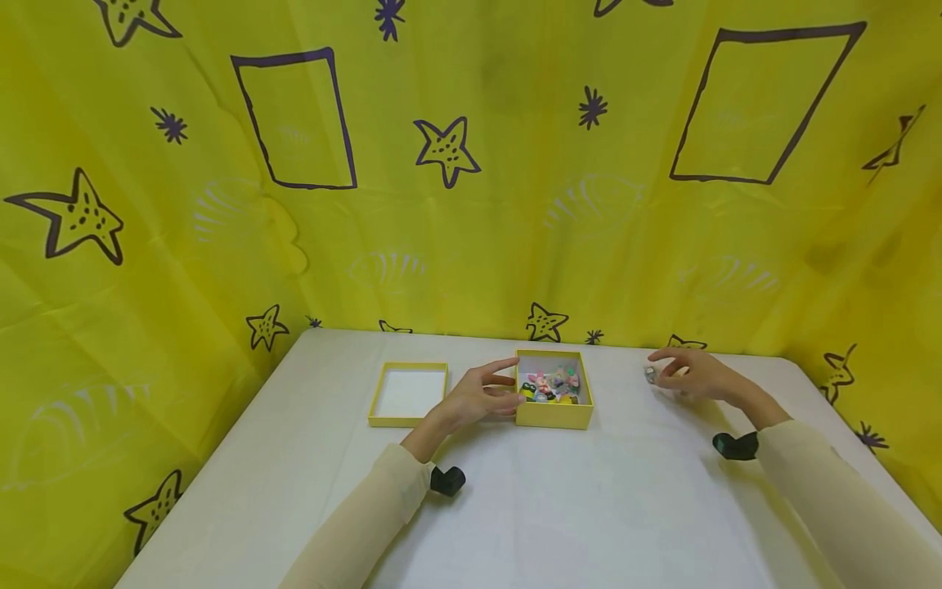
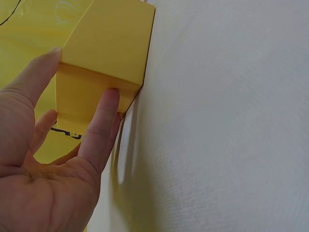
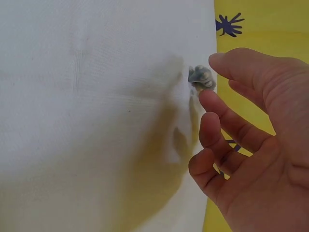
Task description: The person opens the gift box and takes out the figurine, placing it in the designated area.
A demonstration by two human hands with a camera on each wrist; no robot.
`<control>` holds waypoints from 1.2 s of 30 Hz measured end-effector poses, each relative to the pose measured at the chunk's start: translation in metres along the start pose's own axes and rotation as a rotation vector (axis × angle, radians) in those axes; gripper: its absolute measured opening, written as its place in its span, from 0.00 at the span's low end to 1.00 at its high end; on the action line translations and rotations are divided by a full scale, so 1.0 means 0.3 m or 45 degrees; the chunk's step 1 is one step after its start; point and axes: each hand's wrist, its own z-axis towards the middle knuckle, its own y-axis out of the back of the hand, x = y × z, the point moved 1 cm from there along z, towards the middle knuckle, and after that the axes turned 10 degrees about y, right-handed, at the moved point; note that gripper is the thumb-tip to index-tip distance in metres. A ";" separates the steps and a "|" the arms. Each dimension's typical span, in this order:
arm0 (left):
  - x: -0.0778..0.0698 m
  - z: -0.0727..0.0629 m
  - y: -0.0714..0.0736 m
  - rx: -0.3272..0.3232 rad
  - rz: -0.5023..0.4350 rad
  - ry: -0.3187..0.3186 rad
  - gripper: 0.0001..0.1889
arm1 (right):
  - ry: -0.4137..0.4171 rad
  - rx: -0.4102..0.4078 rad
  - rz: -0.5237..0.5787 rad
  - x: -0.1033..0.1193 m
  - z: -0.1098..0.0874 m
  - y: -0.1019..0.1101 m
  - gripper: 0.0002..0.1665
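A yellow open-topped box [image 1: 553,415] stands on the white table, with several small colourful figurines [image 1: 548,384] inside. My left hand [image 1: 474,397] is at the box's left side. In the left wrist view its fairly straight fingers [image 2: 104,113] touch the yellow wall, and the thumb is at the upper edge. To the right of the box, a small grey figurine [image 3: 202,77] lies on the table. My right hand [image 1: 692,376] is beside it, thumb and fingertips spread around the figurine with a gap showing in the right wrist view.
A shallow yellow-rimmed lid [image 1: 408,422] lies, white inside up, to the left of the box. Behind the white table [image 1: 574,507] hangs a yellow curtain [image 1: 508,229] with dark stars and outlines. It also drapes along both sides.
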 end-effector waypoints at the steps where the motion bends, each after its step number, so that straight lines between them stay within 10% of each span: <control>1: 0.001 0.002 0.000 0.002 -0.002 0.001 0.39 | 0.011 0.000 -0.021 0.005 -0.002 0.003 0.31; 36: -0.006 -0.007 -0.003 0.002 -0.027 0.007 0.39 | 0.215 -0.016 -0.135 0.206 0.051 0.052 0.27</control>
